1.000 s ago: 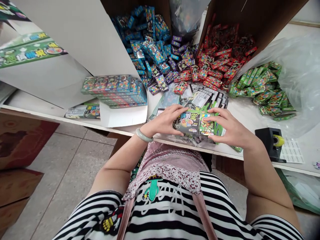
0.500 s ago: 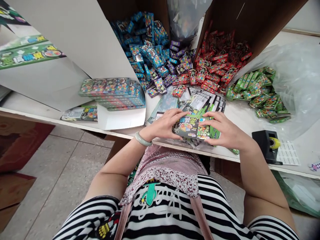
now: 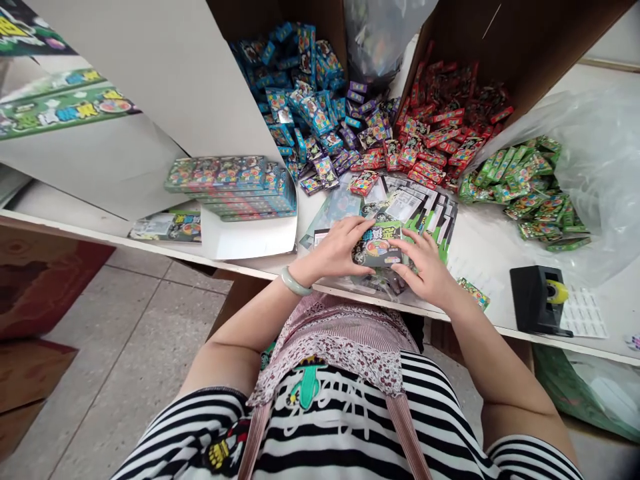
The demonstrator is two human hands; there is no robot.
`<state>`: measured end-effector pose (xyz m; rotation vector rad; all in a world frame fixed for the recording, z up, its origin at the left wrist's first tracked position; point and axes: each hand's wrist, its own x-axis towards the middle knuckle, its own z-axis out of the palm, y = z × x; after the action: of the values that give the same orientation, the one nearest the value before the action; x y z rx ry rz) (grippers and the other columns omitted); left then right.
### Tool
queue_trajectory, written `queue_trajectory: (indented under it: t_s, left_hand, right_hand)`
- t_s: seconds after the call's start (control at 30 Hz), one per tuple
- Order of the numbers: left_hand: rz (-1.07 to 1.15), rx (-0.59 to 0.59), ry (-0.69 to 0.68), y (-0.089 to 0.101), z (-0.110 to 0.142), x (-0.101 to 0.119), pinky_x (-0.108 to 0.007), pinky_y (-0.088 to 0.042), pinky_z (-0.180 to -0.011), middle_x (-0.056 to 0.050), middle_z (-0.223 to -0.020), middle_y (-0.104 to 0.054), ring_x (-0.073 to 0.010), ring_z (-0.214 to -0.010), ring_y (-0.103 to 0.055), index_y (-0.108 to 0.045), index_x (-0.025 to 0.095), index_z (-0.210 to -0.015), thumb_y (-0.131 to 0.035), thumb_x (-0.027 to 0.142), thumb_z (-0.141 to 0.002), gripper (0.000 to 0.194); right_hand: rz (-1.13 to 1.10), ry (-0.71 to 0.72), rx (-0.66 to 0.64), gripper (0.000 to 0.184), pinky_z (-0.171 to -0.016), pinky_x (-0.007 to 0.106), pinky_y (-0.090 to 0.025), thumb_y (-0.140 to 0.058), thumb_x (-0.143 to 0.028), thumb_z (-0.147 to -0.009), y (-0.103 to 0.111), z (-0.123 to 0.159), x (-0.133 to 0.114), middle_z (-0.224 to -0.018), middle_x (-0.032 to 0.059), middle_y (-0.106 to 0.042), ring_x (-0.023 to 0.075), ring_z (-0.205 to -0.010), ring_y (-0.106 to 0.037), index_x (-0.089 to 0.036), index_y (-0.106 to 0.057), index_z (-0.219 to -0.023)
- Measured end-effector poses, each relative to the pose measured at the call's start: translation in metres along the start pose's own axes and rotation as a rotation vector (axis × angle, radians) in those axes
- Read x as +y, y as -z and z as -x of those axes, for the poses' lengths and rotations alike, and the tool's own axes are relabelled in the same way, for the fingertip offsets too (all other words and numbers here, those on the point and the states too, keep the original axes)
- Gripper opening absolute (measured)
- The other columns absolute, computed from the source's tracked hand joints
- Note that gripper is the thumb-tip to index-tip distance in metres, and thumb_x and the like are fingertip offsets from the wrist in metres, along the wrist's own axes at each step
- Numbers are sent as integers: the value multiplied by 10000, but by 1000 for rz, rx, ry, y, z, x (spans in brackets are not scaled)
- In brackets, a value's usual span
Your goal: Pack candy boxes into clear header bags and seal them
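My left hand point(image 3: 337, 250) grips the left end of a flat black box point(image 3: 377, 250) with colourful printing, thumb at the near edge and fingers at the far edge. At the box's right end, my right hand point(image 3: 426, 267) has its thumb and fingers closed on it. The box is held level just above the table's front edge. Beneath it lies a spread of flat printed black-and-green sleeves point(image 3: 425, 207) and clear plastic. A small green candy box point(image 3: 474, 293) lies near the table edge, by my right wrist.
Piles of blue boxes point(image 3: 310, 110), red boxes point(image 3: 440, 137) and green boxes point(image 3: 530, 187) line the back, with a few purple boxes point(image 3: 326, 171) between. Stacked boxes point(image 3: 235, 183) stand in a white tray point(image 3: 250, 237) at left. A black tape dispenser point(image 3: 535, 300) stands at right.
A small green candy box at the right end of the black box is no longer visible. My right hand has moved left, closer to my left hand. The view has shifted slightly.
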<state>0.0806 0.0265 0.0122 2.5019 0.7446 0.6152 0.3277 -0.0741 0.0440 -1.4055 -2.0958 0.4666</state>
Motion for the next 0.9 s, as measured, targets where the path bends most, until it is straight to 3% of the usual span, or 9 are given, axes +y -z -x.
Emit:
queue_trajectory:
  t_s: [0.1,0.2,0.33,0.43,0.5,0.6,0.7,0.8,0.9]
  left_hand:
    - [39,29,28,0,3,-4,-573,-410,-1121,-215,-1408,-498,-391,-1323,-498,-358,174,-1519,-812,640,-669,1070]
    - [74,47,55,5,9,-7,-576,-416,-1119,-196,-1392,-504,-379,-1309,-509,-348,204,-1522,-801,660,-673,1065]
    - [119,77,63,9,19,-5,-579,-417,-1126,-191,-1402,-494,-374,-1322,-499,-316,214,-1540,-788,669,-688,1076]
    - [124,103,69,9,25,-4,-562,-427,-1124,-197,-1396,-496,-369,-1321,-505,-309,202,-1544,-773,689,-693,1084]
    - [126,106,76,9,28,-6,-552,-436,-1116,-206,-1394,-499,-368,-1315,-511,-308,188,-1545,-757,697,-706,1079]
    - [132,100,96,11,32,-11,-556,-438,-1111,-210,-1397,-505,-374,-1313,-512,-307,187,-1548,-755,696,-710,1077]
    - [143,100,110,14,35,-16,-561,-426,-1125,-205,-1415,-496,-379,-1332,-499,-298,205,-1554,-765,681,-710,1076]
    - [156,116,115,16,37,-20,-564,-418,-1140,-202,-1416,-491,-377,-1344,-488,-293,210,-1556,-773,672,-707,1079]
    - [166,133,123,17,39,-22,-568,-422,-1141,-198,-1409,-490,-372,-1334,-493,-303,209,-1551,-778,675,-700,1080]
  right_hand:
    - [-102,-94,154,347,-1130,579,-371,-485,-393,-1000,-2,-12,7,-1198,87,-719,300,-1281,-575,-257,-599,-1298]
    - [-103,-232,314,298,-985,469,-504,-516,-425,-966,-4,-54,31,-1076,77,-744,272,-1054,-672,-240,-690,-1122]
    - [80,-305,123,327,-1013,453,-472,-535,-413,-933,-28,-140,67,-1114,123,-723,291,-1084,-638,-182,-731,-1053]
    - [298,-464,-17,552,-1072,519,-405,-633,-548,-877,-51,-193,79,-1318,217,-613,375,-1249,-535,-111,-679,-1212]
    - [386,-546,-119,709,-1086,552,-377,-715,-629,-791,-63,-213,82,-1410,255,-533,422,-1310,-474,-89,-647,-1245]
    - [361,-625,-169,725,-1079,532,-386,-788,-626,-710,-71,-223,89,-1414,241,-531,415,-1311,-473,-106,-648,-1194]
    - [193,-652,-14,550,-1008,462,-450,-798,-494,-716,-70,-220,98,-1251,183,-633,339,-1172,-576,-132,-641,-1100]
    - [-117,-654,156,290,-941,412,-495,-727,-341,-751,-62,-212,99,-1037,116,-690,272,-1009,-643,-162,-614,-950]
    - [-410,-688,222,164,-870,403,-542,-633,-304,-799,-50,-193,93,-934,79,-697,252,-934,-680,-193,-573,-903]
